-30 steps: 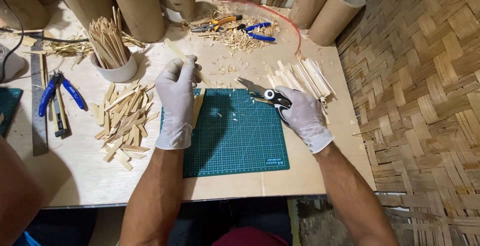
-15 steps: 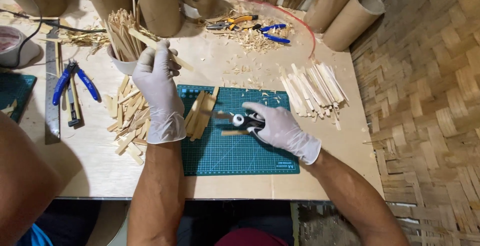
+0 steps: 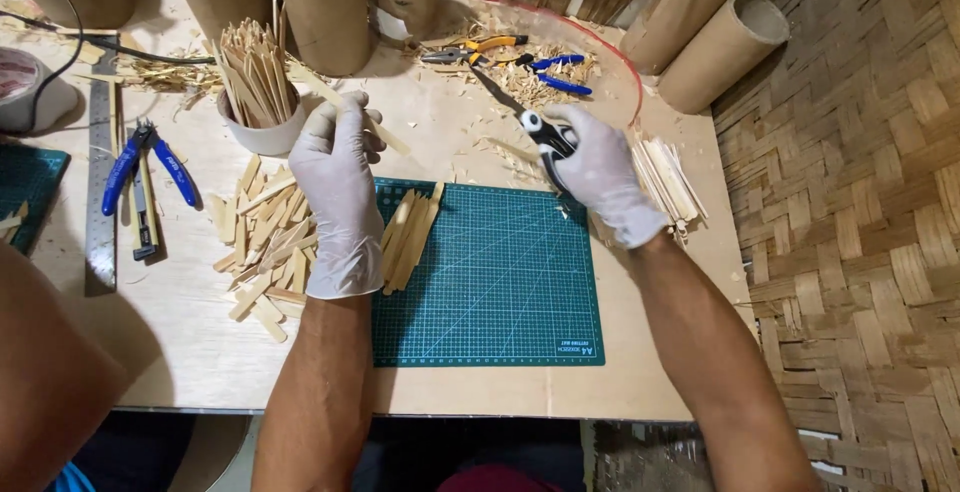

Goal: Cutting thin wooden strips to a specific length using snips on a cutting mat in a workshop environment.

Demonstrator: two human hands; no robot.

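— Bamboo strip (image 3: 345, 107) in the left hand (image 3: 338, 177), is that right?

— Yes. That gloved hand is closed around one long pale strip, which runs from upper left to lower right, above the centre of the frame, just beside the white cup (image 3: 262, 134) packed with upright strips.

— And the right hand (image 3: 598, 174)?

— Gloved too, and clenched on the black handles of a pair of scissors (image 3: 520, 117). The blades point to the upper left, toward the pliers (image 3: 470, 50) lying in the shavings at the top centre.

— What lies under the hands?

— A green cutting mat (image 3: 500, 282) in the middle of the table (image 3: 180, 322), with a few flat strips (image 3: 408, 237) resting across its left edge. Left of the mat sits a loose heap of short slats (image 3: 262, 247); right of it, behind the right wrist, a bundle of longer slats (image 3: 668, 177).

— Anything at the far left?

— Blue-handled cutters (image 3: 148, 167) next to a steel ruler (image 3: 100, 167), and wide cardboard tubes (image 3: 322, 7) standing along the top of the frame.
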